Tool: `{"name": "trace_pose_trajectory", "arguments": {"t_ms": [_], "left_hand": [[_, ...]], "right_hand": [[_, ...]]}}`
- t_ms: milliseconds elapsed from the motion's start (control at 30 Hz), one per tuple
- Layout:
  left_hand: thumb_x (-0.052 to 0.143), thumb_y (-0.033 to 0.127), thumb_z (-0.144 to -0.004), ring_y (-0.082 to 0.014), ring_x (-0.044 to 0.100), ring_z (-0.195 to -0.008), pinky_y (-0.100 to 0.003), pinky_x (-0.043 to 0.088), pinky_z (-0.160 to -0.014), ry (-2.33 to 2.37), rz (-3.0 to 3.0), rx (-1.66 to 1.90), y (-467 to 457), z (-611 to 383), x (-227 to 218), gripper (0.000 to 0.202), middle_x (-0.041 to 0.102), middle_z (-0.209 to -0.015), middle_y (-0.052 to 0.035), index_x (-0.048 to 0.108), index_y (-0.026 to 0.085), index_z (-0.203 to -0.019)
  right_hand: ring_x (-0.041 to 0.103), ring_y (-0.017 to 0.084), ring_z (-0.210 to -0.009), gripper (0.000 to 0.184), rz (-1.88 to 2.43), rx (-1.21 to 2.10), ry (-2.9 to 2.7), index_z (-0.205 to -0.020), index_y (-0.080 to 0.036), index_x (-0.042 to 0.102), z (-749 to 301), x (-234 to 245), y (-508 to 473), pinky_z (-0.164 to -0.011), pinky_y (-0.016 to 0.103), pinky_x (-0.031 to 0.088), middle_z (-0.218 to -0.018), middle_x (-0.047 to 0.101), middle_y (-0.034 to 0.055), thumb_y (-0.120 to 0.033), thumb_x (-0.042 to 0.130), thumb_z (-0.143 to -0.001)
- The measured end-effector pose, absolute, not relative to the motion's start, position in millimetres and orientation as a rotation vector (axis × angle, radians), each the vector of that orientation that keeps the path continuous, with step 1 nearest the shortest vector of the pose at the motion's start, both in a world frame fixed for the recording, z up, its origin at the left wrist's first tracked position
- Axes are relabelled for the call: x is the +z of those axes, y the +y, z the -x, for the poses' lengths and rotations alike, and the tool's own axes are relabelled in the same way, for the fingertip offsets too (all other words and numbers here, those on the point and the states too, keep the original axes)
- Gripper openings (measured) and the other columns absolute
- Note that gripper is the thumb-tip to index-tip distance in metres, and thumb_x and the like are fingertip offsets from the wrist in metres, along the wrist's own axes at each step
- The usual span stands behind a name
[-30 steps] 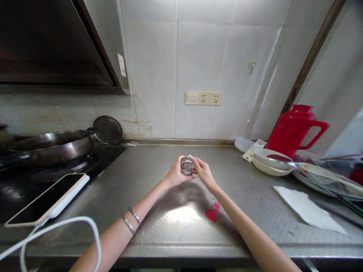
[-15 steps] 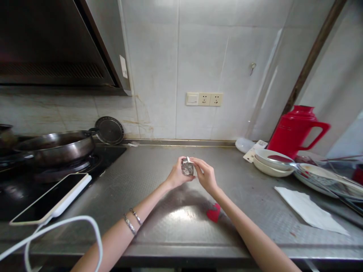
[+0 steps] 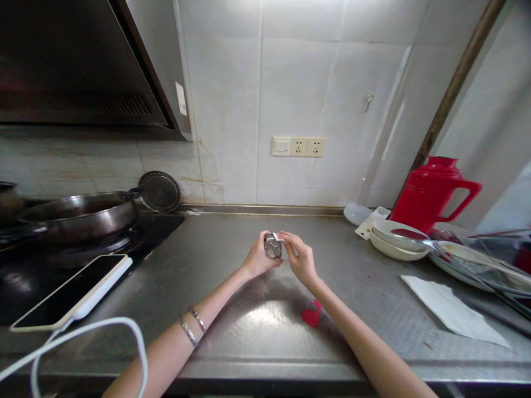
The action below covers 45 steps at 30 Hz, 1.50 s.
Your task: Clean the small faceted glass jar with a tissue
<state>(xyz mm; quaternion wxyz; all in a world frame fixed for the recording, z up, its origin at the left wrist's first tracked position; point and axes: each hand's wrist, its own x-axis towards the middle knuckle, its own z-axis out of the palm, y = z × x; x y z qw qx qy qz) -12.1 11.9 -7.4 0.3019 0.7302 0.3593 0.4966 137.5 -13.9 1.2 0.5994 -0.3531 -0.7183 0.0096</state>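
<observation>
Both my hands meet over the middle of the steel counter [image 3: 232,260]. My left hand [image 3: 258,258] is wrapped round a small clear shiny packet [image 3: 272,246]. My right hand [image 3: 302,257] pinches a white tab at the packet's top edge. What is inside the packet is too small to make out. Two bracelets circle my left wrist [image 3: 191,325]. A small red scrap [image 3: 311,314] lies on the counter just below my right forearm.
A dark wok [image 3: 78,213] sits on the stove at left, with a round lid [image 3: 159,191] leaning on the wall. A phone [image 3: 70,292] with a white cable lies front left. Stacked bowls [image 3: 394,237], plates, a red jug [image 3: 431,192] and white paper [image 3: 452,310] fill the right.
My right hand's fingers shifted slightly along the packet's top; both hands stay in the same spot. The view moved a little.
</observation>
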Motion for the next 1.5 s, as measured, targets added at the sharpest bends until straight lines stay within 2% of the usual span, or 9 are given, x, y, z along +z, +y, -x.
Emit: {"name": "trace_pose_trajectory", "arguments": {"t_ms": [300, 567, 800, 1067, 1333, 1500], "left_hand": [[0.082, 0.022, -0.05, -0.0218, 0.061, -0.096, -0.033, 0.047, -0.083, 0.895, -2.015, 1.287, 9.1, 11.2, -8.6, 0.08, 0.061, -0.112, -0.0086, 0.04, 0.021, -0.118], [0.08, 0.021, -0.052, -0.0203, 0.061, -0.092, -0.033, 0.047, -0.081, 0.971, -1.978, 1.308, 11.6, 12.2, -8.7, 0.077, 0.062, -0.106, -0.0066, 0.037, 0.02, -0.116], [0.08, 0.02, -0.051, -0.0205, 0.061, -0.092, -0.032, 0.048, -0.081, 0.938, -2.003, 1.317, 10.6, 10.4, -10.3, 0.079, 0.062, -0.107, -0.0068, 0.037, 0.02, -0.118], [0.076, 0.018, -0.055, -0.02, 0.061, -0.089, -0.032, 0.048, -0.079, 0.909, -2.043, 1.305, 12.7, 12.0, -11.2, 0.071, 0.062, -0.103, -0.0061, 0.038, 0.019, -0.115], [0.075, 0.017, -0.054, -0.0231, 0.059, -0.099, -0.035, 0.048, -0.085, 0.887, -2.136, 1.28, 11.1, 10.7, -15.1, 0.077, 0.059, -0.114, -0.0086, 0.039, 0.019, -0.121], [0.073, 0.013, -0.053, -0.0255, 0.057, -0.107, -0.038, 0.045, -0.091, 0.876, -2.138, 1.303, 9.4, 11.4, -14.1, 0.077, 0.057, -0.117, -0.0106, 0.038, 0.02, -0.121]], "right_hand": [[0.063, 0.022, -0.104, 0.021, 0.883, 0.039, -1.608, -0.097, -0.024, 0.069, -141.1, -1.2, -6.0, -0.088, 0.039, 0.052, -0.1, 0.071, 0.0073, -0.021, 0.049, -0.09], [0.061, 0.021, -0.107, 0.025, 0.792, -0.028, -1.695, -0.101, -0.024, 0.067, -137.4, 1.6, -13.2, -0.092, 0.04, 0.049, -0.1, 0.071, 0.0053, -0.017, 0.045, -0.091], [0.063, 0.022, -0.103, 0.022, 0.834, -0.024, -1.648, -0.099, -0.024, 0.068, -138.6, 1.0, -9.4, -0.088, 0.039, 0.052, -0.098, 0.072, 0.0054, -0.019, 0.048, -0.091], [0.058, 0.024, -0.111, 0.026, 0.754, -0.1, -1.806, -0.105, -0.025, 0.066, -132.7, 3.7, -17.9, -0.093, 0.046, 0.047, -0.106, 0.07, 0.0055, -0.017, 0.045, -0.092], [0.057, 0.024, -0.112, 0.027, 0.829, -0.006, -1.753, -0.103, -0.026, 0.066, -133.2, 3.2, -13.9, -0.093, 0.045, 0.047, -0.103, 0.07, 0.0045, -0.018, 0.043, -0.092], [0.055, 0.024, -0.115, 0.025, 0.797, -0.107, -1.877, -0.101, -0.024, 0.065, -130.9, 7.8, -19.6, -0.095, 0.044, 0.045, -0.103, 0.07, 0.005, -0.016, 0.043, -0.092]]}}
